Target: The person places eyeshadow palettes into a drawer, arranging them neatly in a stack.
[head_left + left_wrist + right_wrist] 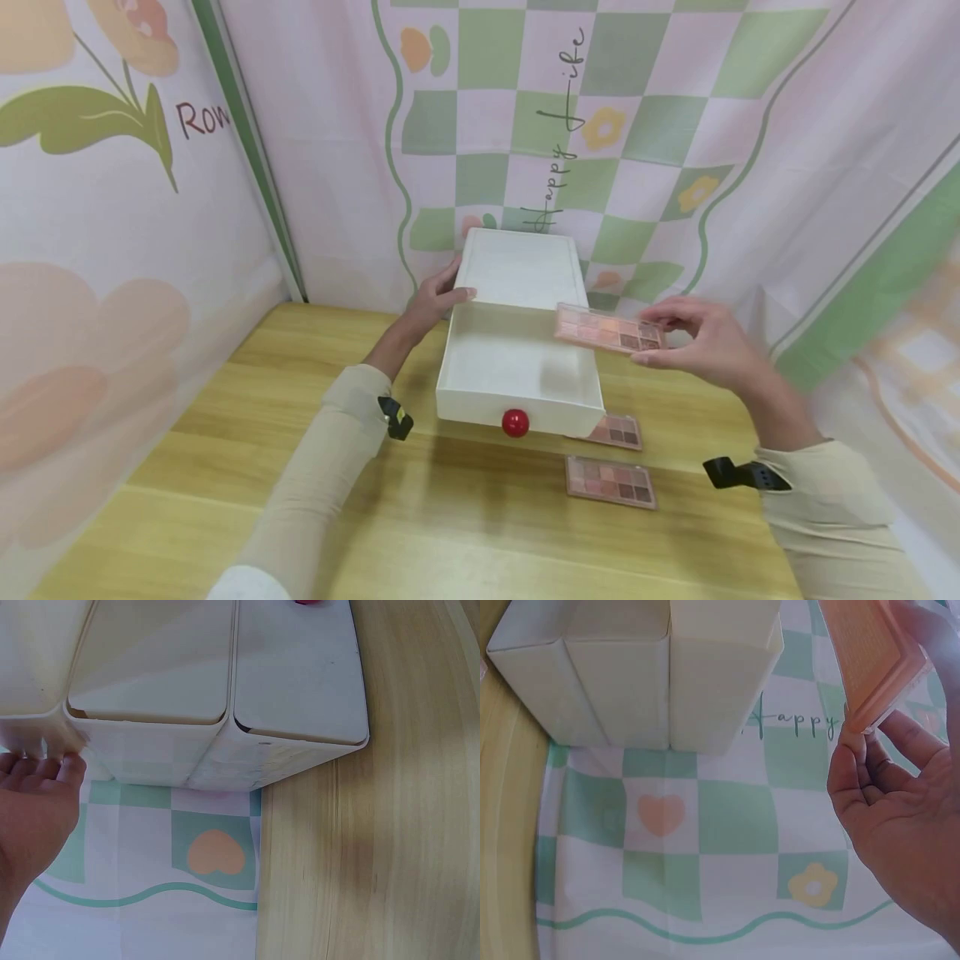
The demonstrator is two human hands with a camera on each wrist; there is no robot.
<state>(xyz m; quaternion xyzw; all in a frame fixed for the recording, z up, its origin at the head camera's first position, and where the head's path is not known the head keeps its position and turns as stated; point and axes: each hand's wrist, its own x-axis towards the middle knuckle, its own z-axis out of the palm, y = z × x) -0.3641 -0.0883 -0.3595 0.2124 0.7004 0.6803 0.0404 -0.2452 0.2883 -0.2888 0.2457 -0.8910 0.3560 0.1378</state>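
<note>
A white stacked drawer unit point(523, 265) stands against the curtain, its top drawer point(517, 350) pulled out by a red knob's point(515, 422) length and more, showing a bare inside. My left hand point(437, 300) holds the unit's upper left side, thumb over the top edge; the left wrist view shows its fingertips against the side wall point(34, 735). My right hand point(701, 337) pinches an eyeshadow palette point(603, 328) by its right end, with the other end over the drawer's right rim. In the right wrist view the palette's pink underside point(870, 660) shows.
Two more eyeshadow palettes lie on the wooden table point(247, 467): one palette point(611, 481) in front and another palette point(618, 432) partly hidden under the open drawer. A checkered curtain point(495, 121) hangs right behind the unit. Lower drawers point(300, 675) show shut.
</note>
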